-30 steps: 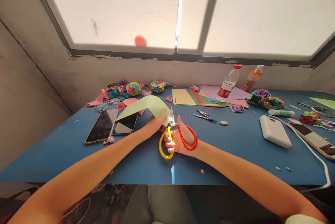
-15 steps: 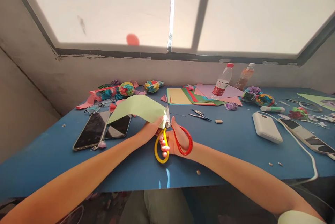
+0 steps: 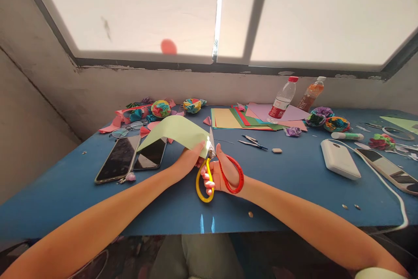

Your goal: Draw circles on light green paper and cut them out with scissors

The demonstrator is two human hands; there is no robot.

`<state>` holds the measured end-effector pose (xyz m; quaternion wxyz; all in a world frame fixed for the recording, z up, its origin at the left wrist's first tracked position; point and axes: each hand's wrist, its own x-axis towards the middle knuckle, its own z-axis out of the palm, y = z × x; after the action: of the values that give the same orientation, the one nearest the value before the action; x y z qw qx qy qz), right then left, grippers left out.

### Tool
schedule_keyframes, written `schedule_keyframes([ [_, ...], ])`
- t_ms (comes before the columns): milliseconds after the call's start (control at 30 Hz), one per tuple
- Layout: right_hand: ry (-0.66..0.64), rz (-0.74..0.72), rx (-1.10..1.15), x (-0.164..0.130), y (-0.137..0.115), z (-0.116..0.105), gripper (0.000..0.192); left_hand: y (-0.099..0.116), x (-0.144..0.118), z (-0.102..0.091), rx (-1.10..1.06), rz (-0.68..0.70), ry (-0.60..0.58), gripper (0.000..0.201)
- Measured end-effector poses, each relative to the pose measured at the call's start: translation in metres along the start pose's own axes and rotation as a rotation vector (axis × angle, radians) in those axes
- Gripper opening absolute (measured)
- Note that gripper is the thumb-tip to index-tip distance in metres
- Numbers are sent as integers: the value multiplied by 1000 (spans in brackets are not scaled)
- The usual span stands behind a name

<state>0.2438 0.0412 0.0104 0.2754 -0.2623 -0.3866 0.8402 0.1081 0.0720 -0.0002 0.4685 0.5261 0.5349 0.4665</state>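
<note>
makeshift craft corner, likely a home or dorm room rather than a workshop. blue table (image 3: 294, 183) pushed against a rough plastered wall (image 3: 39, 109) under a wide frosted window (image 3: 146, 9) with a peeling sill. tabletop strewn with a stack of coloured paper sheets (image 3: 241, 119), folded paper flower balls (image 3: 160, 108), pink offcuts (image 3: 112, 125). personal clutter alongside: two phones (image 3: 119, 158), eyeglasses (image 3: 126, 129), a water bottle (image 3: 282, 99), a drink bottle (image 3: 311, 93), a white power bank (image 3: 339, 159) with cable, a glue stick (image 3: 346, 136).
</note>
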Motion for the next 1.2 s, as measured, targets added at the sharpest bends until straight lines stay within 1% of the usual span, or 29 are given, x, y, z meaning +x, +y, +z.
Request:
schedule_keyframes([
  [100,18,-54,-133,-1,3,-2,79,3,1,-4,-58,45,24,45],
  [200,68,-139,-287,-5,6,-1,79,12,2,-10,-181,131,64,35],
  [267,99,-185,-347,-9,8,1,80,21,0,-13,-240,140,44,30],
  [333,117,-210,-369,-13,9,4,81,31,-4,-16,-271,137,-10,31],
  [400,130,-233,-384,-16,8,5,80,40,-8,-19,-298,150,-25,33],
  [533,80,-298,-476,-18,6,1,76,48,-13,-24,-348,182,32,34],
  [633,32,-351,-494,-13,5,-3,81,49,-14,-23,-357,189,63,32],
  [767,28,-358,-479,-8,4,-5,87,47,-17,-18,-329,204,99,26],
  [900,32,-345,-492,-11,2,-3,83,47,-23,-15,-252,271,62,29],
  [1000,30,-319,-498,-13,0,-2,82,49,-25,-14,-175,252,55,34],
  [1200,9,-265,-471,-11,-5,-4,88,45,-21,-16,-134,236,118,33],
])
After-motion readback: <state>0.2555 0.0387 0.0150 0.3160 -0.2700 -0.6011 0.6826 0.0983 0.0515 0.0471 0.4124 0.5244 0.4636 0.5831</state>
